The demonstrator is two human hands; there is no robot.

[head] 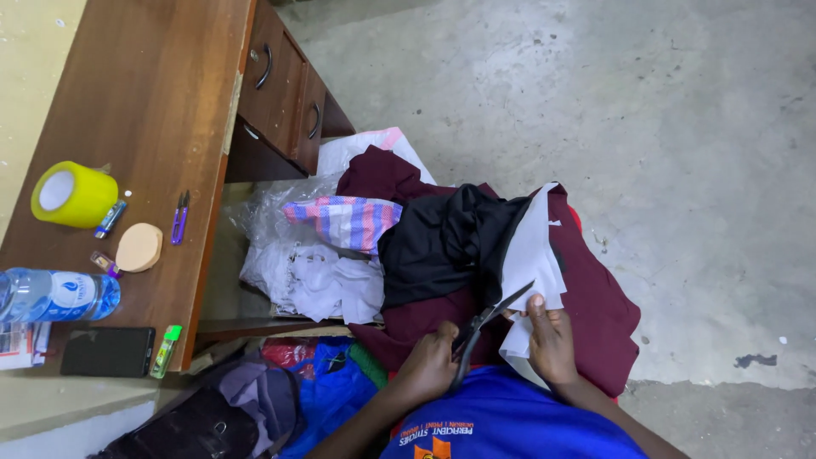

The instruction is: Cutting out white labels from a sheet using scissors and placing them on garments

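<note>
Maroon garment [595, 306] lies across the person's lap, just right of the wooden desk [144, 110], with a black cloth [442, 242] and a white fabric piece [531, 255] lying on top of it. Black scissors [489, 323] have their blades parted at the white piece's lower edge; I judge the cut barely begun, most of the piece being whole. Left hand [429, 365] is closed round the scissor handles; right hand [551, 340] pinches the white piece. Between desk and lap, a heap of cloths and plastic bags [314, 255] crowds the left elbow. On the desk lie a yellow tape roll [72, 194] and a phone [108, 351].
</note>
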